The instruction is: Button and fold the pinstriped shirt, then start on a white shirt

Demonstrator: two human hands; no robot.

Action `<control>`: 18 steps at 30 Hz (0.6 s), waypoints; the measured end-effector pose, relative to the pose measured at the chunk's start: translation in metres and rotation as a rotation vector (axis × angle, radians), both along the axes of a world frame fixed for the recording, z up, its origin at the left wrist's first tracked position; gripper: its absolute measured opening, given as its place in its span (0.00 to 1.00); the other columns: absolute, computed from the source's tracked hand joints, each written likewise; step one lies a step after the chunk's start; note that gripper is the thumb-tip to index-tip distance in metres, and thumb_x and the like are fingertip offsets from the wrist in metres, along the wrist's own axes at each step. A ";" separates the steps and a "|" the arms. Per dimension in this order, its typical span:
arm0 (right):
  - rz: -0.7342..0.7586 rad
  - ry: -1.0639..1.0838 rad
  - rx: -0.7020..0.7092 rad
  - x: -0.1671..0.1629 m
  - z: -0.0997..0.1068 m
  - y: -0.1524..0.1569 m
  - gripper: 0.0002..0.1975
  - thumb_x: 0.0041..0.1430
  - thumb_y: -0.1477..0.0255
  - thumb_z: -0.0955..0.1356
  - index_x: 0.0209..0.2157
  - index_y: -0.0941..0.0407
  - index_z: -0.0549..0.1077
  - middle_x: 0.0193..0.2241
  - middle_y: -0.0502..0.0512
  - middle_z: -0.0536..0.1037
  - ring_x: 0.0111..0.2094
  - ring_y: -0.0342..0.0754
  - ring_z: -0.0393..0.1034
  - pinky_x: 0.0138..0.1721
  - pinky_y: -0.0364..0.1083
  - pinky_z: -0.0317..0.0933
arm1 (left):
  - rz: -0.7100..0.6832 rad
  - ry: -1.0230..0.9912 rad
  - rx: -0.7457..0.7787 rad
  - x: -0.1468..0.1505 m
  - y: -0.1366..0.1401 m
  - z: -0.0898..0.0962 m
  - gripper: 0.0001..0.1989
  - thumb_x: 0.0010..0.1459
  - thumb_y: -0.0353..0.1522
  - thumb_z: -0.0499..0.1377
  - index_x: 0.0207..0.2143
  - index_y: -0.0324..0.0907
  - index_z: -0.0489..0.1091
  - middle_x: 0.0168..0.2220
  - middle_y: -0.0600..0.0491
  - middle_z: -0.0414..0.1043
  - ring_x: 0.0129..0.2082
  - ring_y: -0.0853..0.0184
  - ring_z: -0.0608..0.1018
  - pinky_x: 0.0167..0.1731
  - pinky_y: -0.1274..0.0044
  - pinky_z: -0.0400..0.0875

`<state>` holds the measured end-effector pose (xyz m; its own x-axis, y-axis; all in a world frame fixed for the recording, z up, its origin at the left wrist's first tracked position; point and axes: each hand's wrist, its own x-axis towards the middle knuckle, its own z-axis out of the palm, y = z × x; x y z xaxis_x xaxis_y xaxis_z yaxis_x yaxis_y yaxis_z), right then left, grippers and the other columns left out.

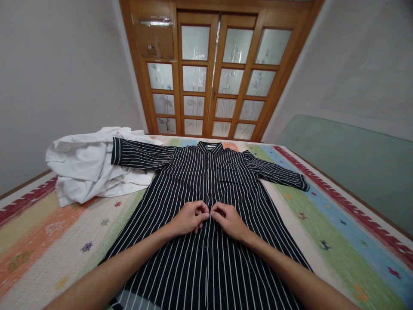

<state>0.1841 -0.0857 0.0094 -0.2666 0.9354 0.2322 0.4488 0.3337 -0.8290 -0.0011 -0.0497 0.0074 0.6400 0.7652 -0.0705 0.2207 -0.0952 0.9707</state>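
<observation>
A black shirt [180,189] with white stripes lies face up, collar away from me and sleeves spread to both sides. At its front placket, about mid-length, my left hand [191,216] and my right hand [229,220] meet with fingertips almost touching. Both are closed in a pinch on the shirt's front edge; whether a button is between the fingers is too small to tell. Lower on the placket a dark button [205,248] shows. The left-side cuff rests over a crumpled white cloth [84,165].
Under the shirt is a patterned, striped bed cover [325,215]. A pale green board [348,159] stands along the right side. Wooden doors with glass panes [196,77] rise behind the far edge, with grey walls on both sides.
</observation>
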 end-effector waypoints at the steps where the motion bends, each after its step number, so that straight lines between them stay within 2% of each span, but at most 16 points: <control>1: 0.008 0.013 -0.017 0.001 0.000 0.000 0.05 0.57 0.75 0.64 0.28 0.57 0.70 0.23 0.47 0.69 0.25 0.42 0.62 0.28 0.40 0.55 | 0.005 0.006 0.004 0.000 -0.001 0.001 0.08 0.57 0.35 0.57 0.34 0.38 0.66 0.17 0.62 0.65 0.12 0.76 0.67 0.13 0.84 0.61; 5: 0.049 0.031 -0.078 0.005 -0.001 0.003 0.05 0.55 0.76 0.64 0.29 0.57 0.72 0.23 0.47 0.71 0.25 0.42 0.63 0.28 0.40 0.56 | 0.010 0.000 -0.009 0.000 0.000 0.000 0.07 0.58 0.34 0.57 0.33 0.38 0.66 0.17 0.61 0.66 0.12 0.76 0.67 0.13 0.86 0.59; 12: 0.107 0.111 -0.120 0.010 -0.006 0.005 0.06 0.55 0.69 0.69 0.31 0.58 0.73 0.21 0.46 0.68 0.21 0.40 0.58 0.23 0.39 0.53 | 0.034 -0.076 -0.083 0.000 0.003 -0.010 0.10 0.56 0.35 0.60 0.35 0.37 0.66 0.20 0.58 0.70 0.16 0.74 0.73 0.17 0.83 0.68; 15: 0.113 0.135 -0.140 0.010 -0.007 0.005 0.07 0.55 0.69 0.68 0.30 0.58 0.74 0.21 0.47 0.69 0.21 0.40 0.59 0.22 0.39 0.54 | 0.038 -0.149 -0.092 0.001 0.001 -0.009 0.13 0.55 0.33 0.60 0.42 0.38 0.65 0.25 0.57 0.69 0.18 0.73 0.74 0.18 0.81 0.70; 18: 0.119 0.147 -0.136 0.010 -0.007 0.005 0.08 0.57 0.68 0.67 0.31 0.58 0.75 0.23 0.49 0.72 0.22 0.41 0.61 0.24 0.40 0.56 | 0.021 -0.211 -0.084 0.000 -0.001 -0.005 0.25 0.54 0.31 0.60 0.55 0.42 0.61 0.30 0.57 0.68 0.21 0.73 0.75 0.20 0.80 0.73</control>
